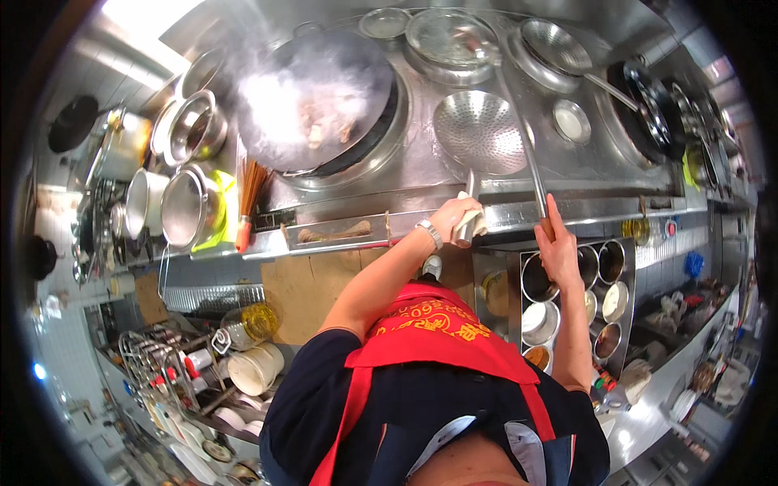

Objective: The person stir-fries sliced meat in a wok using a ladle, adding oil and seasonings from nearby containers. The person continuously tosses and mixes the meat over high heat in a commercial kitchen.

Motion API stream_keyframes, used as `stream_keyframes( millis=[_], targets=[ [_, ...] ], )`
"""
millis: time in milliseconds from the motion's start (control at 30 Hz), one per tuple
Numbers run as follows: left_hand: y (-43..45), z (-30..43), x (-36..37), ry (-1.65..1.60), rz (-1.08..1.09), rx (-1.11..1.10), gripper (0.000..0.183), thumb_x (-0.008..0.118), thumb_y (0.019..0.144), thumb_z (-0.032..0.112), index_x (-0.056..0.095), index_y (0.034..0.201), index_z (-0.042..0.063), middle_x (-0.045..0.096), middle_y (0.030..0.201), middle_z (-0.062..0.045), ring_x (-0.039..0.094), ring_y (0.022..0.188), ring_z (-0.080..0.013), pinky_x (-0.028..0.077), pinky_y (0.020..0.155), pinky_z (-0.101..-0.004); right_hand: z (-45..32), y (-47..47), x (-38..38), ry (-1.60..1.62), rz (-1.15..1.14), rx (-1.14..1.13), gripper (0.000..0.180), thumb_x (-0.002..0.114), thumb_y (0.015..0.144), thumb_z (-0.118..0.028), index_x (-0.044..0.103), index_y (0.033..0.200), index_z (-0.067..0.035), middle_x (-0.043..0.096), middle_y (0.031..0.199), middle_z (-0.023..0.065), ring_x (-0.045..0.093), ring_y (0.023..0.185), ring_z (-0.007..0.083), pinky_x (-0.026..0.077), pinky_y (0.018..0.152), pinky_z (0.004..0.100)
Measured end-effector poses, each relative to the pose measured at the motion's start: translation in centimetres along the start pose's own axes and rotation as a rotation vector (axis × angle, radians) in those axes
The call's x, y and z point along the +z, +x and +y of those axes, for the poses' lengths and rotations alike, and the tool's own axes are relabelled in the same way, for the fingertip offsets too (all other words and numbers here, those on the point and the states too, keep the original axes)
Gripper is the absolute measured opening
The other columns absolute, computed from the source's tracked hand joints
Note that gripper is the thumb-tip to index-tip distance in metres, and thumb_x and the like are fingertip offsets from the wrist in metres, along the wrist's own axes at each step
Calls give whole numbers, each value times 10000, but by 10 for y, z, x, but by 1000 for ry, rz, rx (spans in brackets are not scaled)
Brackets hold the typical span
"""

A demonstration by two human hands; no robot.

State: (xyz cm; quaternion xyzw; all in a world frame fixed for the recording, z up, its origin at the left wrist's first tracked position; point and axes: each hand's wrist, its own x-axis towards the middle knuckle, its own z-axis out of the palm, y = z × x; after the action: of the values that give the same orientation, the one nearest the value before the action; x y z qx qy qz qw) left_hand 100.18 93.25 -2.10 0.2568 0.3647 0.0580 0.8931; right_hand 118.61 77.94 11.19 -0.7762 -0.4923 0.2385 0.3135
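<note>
My left hand [456, 220] is closed around the metal handle of a perforated skimmer [480, 130], with a pale cloth [476, 223] bunched under the fingers. The skimmer's bowl lies over the steel range top. In my right hand [556, 249] is the wooden end of a long-handled ladle [530, 158]; its shaft runs up to a pan of clear liquid [451, 39], where its head is hard to make out. Left of the skimmer, a large wok [364, 79] sits on a burner, steaming heavily, with food pieces [316, 135] in it.
A second skimmer [556, 45] rests on a pot at the back right, near a small white bowl [571, 121]. A bamboo wok brush [249, 194] and steel pots [184, 206] stand left. Seasoning containers [540, 322] are beside me at the right, below the range's front edge [516, 219].
</note>
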Motion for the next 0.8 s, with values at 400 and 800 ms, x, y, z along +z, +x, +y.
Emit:
stream_keyframes(
  millis=[400,800],
  targets=[
    [-204,53,-257,-611,259,599,510,409,948,515,598,1053,52,675,966,-152,667,852,-338,505,881,-632,-118,59,1,-914,-284,-588,653,556,834,-28,463,1419,-305,621,823,143,646,722,376,527,648,477],
    [-166,108,-256,-300,531,780,197,426,919,93,429,723,78,414,493,-75,441,327,-240,306,258,-364,-152,16,115,-668,-259,-413,606,508,912,-101,388,1475,-292,603,831,197,609,763,407,491,708,512]
  ],
)
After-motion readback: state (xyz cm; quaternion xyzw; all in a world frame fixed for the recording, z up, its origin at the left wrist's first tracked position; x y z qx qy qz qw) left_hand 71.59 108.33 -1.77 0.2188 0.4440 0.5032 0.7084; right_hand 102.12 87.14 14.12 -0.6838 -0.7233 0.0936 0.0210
